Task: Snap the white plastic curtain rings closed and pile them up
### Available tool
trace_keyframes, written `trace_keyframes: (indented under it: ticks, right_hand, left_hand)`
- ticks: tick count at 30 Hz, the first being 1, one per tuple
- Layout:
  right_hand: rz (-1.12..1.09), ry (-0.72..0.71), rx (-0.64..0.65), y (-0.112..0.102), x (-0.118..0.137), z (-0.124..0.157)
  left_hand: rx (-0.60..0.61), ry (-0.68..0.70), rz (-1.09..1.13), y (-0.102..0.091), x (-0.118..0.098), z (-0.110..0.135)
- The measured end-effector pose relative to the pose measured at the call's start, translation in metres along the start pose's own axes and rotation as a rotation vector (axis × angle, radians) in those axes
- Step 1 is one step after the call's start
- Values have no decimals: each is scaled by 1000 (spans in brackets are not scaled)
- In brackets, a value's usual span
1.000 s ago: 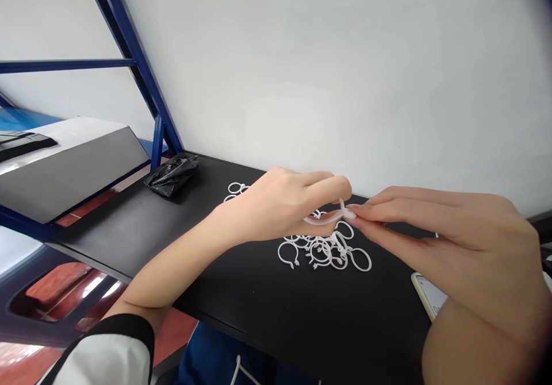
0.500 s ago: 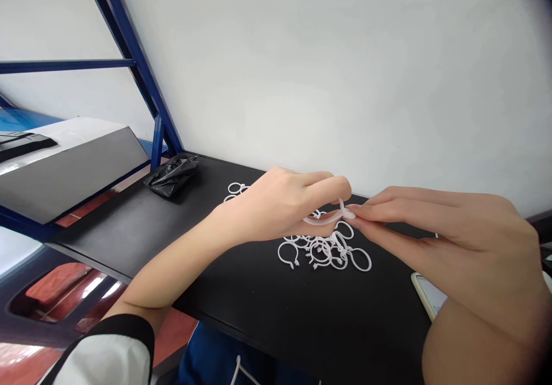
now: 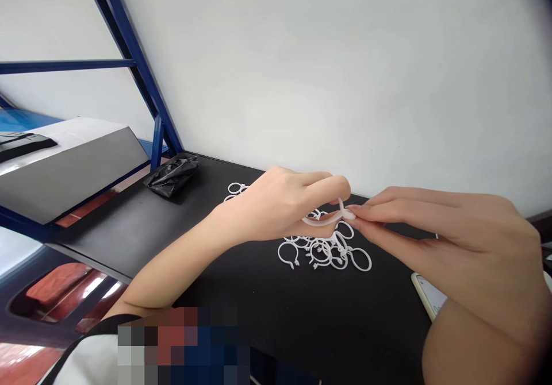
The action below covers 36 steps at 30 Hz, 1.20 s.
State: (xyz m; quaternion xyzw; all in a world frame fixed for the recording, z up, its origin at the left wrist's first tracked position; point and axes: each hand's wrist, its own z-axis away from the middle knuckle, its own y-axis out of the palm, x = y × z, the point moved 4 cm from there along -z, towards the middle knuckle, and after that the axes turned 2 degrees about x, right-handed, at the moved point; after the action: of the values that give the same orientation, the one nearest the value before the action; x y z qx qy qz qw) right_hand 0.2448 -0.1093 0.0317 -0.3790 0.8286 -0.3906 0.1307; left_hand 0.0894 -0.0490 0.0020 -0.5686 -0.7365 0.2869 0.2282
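Observation:
Between my two hands is a white plastic ring (image 3: 323, 220), raised above a black table. My left hand (image 3: 288, 201) is curled around the ring's left side, fingers closed on it. With thumb and fingertips, my right hand (image 3: 448, 230) pinches the small joint at the ring's right end. Just under the hands lies a loose pile of similar white rings (image 3: 321, 251), several of them with open gaps and small clasps. More white rings (image 3: 235, 188) lie behind my left wrist, partly hidden by it.
A crumpled black plastic bag (image 3: 171, 176) sits at the table's far left. A phone (image 3: 425, 294) lies on the black table (image 3: 276, 316) beneath my right forearm. Behind the table rises a white wall (image 3: 323, 74), and a blue metal frame (image 3: 133, 57) stands at the left.
Both hands keep almost the same pose and grip on the ring. A pixelated patch now covers part of my lap and sleeve.

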Motion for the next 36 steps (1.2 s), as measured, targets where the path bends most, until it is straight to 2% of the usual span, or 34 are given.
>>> trace_keyframes:
  ticks: [36]
  right_hand:
    - [-2, -20, -37, 0, 1, 0]
  left_hand:
    - [-12, -3, 1, 0, 0, 1]
